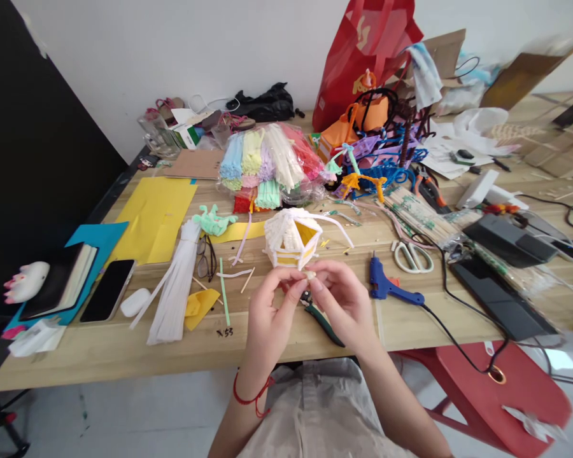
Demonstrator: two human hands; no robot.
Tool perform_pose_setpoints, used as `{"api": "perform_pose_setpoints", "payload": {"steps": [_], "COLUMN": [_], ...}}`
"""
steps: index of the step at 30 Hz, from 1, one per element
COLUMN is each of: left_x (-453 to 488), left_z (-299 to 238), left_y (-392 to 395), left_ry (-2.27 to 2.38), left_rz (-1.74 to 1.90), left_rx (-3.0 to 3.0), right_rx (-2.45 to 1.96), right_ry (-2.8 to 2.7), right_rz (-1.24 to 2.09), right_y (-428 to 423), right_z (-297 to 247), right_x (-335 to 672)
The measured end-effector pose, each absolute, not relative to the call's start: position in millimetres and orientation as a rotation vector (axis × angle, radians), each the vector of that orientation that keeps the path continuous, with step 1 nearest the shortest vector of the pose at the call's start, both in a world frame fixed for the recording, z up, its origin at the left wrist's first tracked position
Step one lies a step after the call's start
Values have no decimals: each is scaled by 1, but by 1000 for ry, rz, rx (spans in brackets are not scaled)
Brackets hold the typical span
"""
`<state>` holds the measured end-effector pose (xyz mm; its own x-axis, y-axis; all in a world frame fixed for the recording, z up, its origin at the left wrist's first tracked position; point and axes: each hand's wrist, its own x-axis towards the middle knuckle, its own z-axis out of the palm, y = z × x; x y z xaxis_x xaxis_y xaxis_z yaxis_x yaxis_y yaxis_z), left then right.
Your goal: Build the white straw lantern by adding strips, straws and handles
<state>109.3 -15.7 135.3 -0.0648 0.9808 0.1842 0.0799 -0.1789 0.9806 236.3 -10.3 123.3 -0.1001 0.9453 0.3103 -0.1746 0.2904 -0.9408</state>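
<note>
My left hand [277, 305] and my right hand [341, 302] meet over the front of the table, thumbs and fingertips pinched around a small whitish piece [309, 275]. It is too small for me to name. Just behind the fingertips stands a little house-like model [291, 245] of white pipe cleaners with yellow panels inside. A pale pipe cleaner [337, 226] sticks out from its top toward the right. Beneath my hands lie green-handled pliers [325, 323], their head partly covered by my fingers.
On the right are a blue glue gun [386, 283] with its cord, white-handled scissors [413, 257] and dark boxes. To the left lie white pipe cleaners [174, 292], glasses [205, 257], a phone [109, 291] and yellow sheets. Bagged colored pipe cleaners [267, 159] and a red bag [358, 57] stand behind.
</note>
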Motion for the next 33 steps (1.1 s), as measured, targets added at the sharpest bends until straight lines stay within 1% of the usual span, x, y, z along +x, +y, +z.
{"api": "perform_pose_setpoints", "payload": {"steps": [8,16,27,33], "left_x": [110,116,123,123], "left_z": [137,138,127,123], "left_y": [-17,-18,-17,-19], "left_ry": [1213,1246,1309,1257], "left_rz": [1399,1455,1504,1421], "left_rx": [1331,1288,1413,1443], "right_rx": [-850,-876,-942,-840], "right_ry": [-1217,-997,-841,-773], "right_rz": [1167,1168,1218,1373], "right_y": [-11,-11,-10,-7], "right_z": [122,127,117,113], "right_x": [234,226,222,224]}}
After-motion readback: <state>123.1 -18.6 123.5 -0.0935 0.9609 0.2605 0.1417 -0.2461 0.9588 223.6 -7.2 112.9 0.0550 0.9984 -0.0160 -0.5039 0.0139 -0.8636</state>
